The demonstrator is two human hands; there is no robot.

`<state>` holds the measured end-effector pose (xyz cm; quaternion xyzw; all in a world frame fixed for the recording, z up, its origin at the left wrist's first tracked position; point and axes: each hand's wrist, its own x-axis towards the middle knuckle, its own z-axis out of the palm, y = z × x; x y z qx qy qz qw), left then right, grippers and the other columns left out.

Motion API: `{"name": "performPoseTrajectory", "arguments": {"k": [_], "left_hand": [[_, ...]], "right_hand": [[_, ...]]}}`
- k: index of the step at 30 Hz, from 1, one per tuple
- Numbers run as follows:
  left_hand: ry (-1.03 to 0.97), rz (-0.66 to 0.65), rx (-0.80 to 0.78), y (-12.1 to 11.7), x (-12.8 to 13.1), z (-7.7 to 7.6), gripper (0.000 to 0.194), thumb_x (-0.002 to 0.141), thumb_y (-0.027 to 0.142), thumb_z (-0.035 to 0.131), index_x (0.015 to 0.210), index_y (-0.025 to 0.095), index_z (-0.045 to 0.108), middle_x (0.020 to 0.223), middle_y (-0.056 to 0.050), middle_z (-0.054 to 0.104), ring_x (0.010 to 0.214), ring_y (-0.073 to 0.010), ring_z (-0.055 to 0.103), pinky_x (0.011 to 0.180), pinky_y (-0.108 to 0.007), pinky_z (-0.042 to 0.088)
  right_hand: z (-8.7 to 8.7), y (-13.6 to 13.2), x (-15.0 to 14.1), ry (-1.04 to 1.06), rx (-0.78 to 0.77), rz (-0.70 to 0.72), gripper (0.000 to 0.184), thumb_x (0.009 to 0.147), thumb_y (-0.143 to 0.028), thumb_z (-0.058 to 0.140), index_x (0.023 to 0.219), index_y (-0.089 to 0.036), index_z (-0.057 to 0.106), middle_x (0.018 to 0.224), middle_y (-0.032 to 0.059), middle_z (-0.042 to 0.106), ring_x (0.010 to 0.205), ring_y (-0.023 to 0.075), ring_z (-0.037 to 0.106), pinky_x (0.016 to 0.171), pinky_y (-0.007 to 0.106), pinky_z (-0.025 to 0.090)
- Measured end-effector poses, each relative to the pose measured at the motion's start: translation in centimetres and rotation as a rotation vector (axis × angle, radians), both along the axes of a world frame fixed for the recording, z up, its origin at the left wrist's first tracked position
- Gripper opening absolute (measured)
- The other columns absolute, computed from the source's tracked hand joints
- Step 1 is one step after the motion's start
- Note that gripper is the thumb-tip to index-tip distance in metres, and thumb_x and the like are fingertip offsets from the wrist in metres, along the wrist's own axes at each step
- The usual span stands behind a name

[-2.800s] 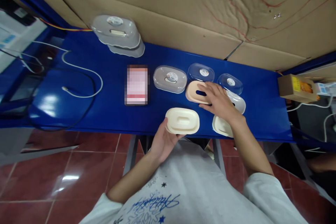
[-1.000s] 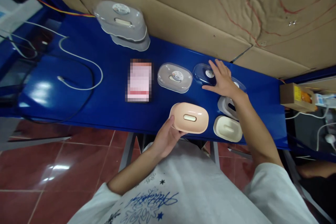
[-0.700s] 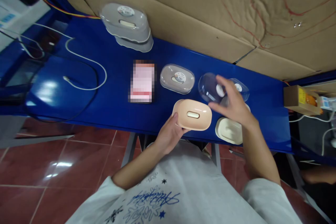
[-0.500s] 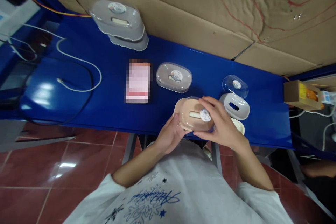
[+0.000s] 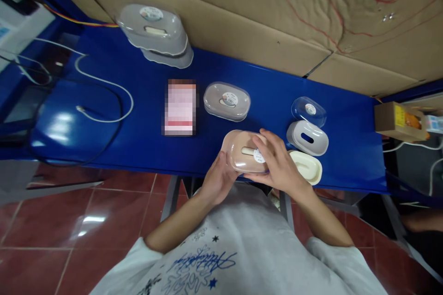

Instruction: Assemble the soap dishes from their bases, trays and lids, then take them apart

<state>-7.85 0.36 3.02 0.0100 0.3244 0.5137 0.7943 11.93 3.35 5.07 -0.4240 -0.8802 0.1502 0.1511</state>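
Near the table's front edge, both hands hold a peach oval plastic box [image 5: 238, 140] under a clear lid with a pale slot and a round white sticker. My left hand [image 5: 219, 179] grips its left end, thumb on the side. Around the right end curls my right hand [image 5: 284, 166], its fingers over the lid and partly covering the sticker. Just right of this hand lie a cream oval tray [image 5: 313, 166], a white oval piece with a slot [image 5: 320, 142] and a loose clear lid [image 5: 306, 109] with a sticker.
A lidded greyish oval box [image 5: 226, 110] sits ahead on the blue table [image 5: 145, 147]. Beside it lies a blurred pink rectangular item [image 5: 180, 108]. Stacked grey lidded boxes [image 5: 155, 39] stand at the back left. Cables [image 5: 129, 94] run left; a cardboard box [image 5: 394, 122] is at right.
Both hands and the peach box have shifted slightly left. My right fingers now reach further over the lid, and more of the cream tray shows.
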Motion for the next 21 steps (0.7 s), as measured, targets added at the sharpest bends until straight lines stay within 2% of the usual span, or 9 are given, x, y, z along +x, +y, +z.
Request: {"name": "performPoseTrajectory", "arguments": {"k": [3,5,9,12,17,21], "left_hand": [[0.04,-0.027,-0.003,-0.1,0.1,-0.1,0.064,0.093,0.052,0.081,0.146,0.021,0.066,0.15,-0.014,0.071,0.155,-0.0382,0.051,0.127,-0.055,0.043],[0.043,-0.052,-0.018,0.1,0.3,-0.1,0.063,0.094,0.056,0.077,0.145,0.022,0.066,0.152,-0.014,0.069,0.153,-0.0404,0.052,0.125,-0.061,0.045],[0.092,-0.048,-0.042,0.9,0.8,-0.4,0.055,0.098,0.057,0.072,0.142,0.025,0.067,0.157,-0.013,0.064,0.156,-0.0414,0.048,0.122,-0.067,0.045],[0.134,-0.054,-0.033,1.6,1.2,-0.6,0.05,0.098,0.055,0.072,0.139,0.027,0.066,0.155,-0.012,0.066,0.157,-0.0407,0.046,0.122,-0.066,0.046],[0.268,-0.087,0.087,2.2,1.8,-1.1,0.056,0.099,0.057,0.07,0.147,0.029,0.06,0.159,-0.012,0.062,0.155,-0.039,0.049,0.118,-0.06,0.052],[0.424,-0.038,0.134,2.2,2.2,-1.7,0.064,0.1,0.061,0.067,0.157,0.037,0.048,0.162,-0.008,0.059,0.153,-0.036,0.053,0.114,-0.06,0.056]], "right_hand": [[0.4,-0.5,1.7,0.039,-0.069,0.039,0.12,0.092,-0.074,0.07,0.175,-0.035,-0.007,0.179,0.0185,0.026,0.165,0.044,0.028,0.127,0.071,0.038],[0.9,-1.4,4.0,0.048,-0.118,-0.011,0.121,0.09,-0.076,0.071,0.176,-0.035,-0.004,0.179,0.0168,0.028,0.166,0.0435,0.027,0.128,0.071,0.036],[1.2,-4.4,9.3,-0.117,-0.163,-0.232,0.098,0.098,-0.058,0.073,0.174,-0.041,0.015,0.174,0.0135,0.041,0.162,0.0413,0.038,0.126,0.072,0.037],[0.3,-6.4,11.9,-0.213,-0.129,-0.298,0.09,0.1,-0.047,0.073,0.173,-0.042,0.02,0.176,0.0134,0.039,0.162,0.0425,0.038,0.124,0.073,0.038],[-1.8,-7.4,13.0,-0.234,-0.026,-0.335,0.09,0.099,-0.048,0.074,0.173,-0.036,0.025,0.177,0.0161,0.034,0.163,0.0442,0.034,0.127,0.073,0.033],[-2.5,-7.4,13.1,-0.236,0.018,-0.316,0.078,0.102,-0.048,0.071,0.169,-0.031,0.036,0.176,0.0152,0.038,0.164,0.0411,0.033,0.13,0.069,0.028]]}}
